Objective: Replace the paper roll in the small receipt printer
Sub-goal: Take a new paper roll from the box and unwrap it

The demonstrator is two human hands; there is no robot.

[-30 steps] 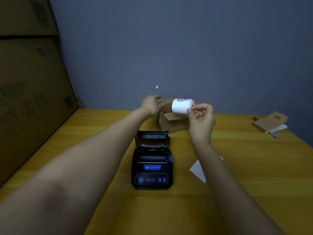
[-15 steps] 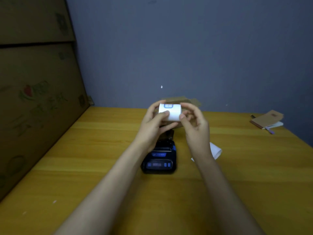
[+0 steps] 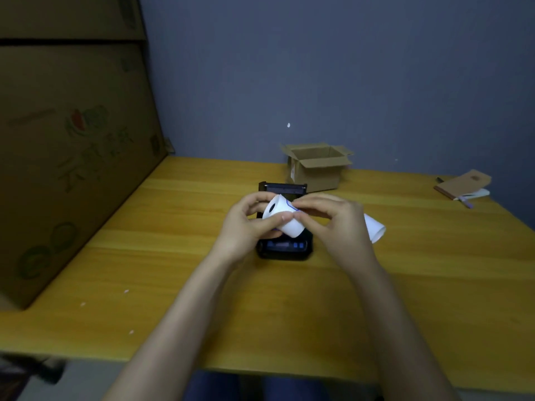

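Paper roll (image 3: 285,217) pinched between left hand (image 3: 246,227) and right hand (image 3: 333,224), held just above open printer (image 3: 285,247). Loose end best peeled free, then roll lowered squarely into bay.

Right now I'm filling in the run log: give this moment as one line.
step: preparing new roll | left hand + right hand: both gripping paper roll above receipt printer | printer lid: open | roll: not yet inserted

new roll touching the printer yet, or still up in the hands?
Cannot tell. In the head view both the left hand and right hand grip the paper roll in front of the open printer; the overlap hides any gap.
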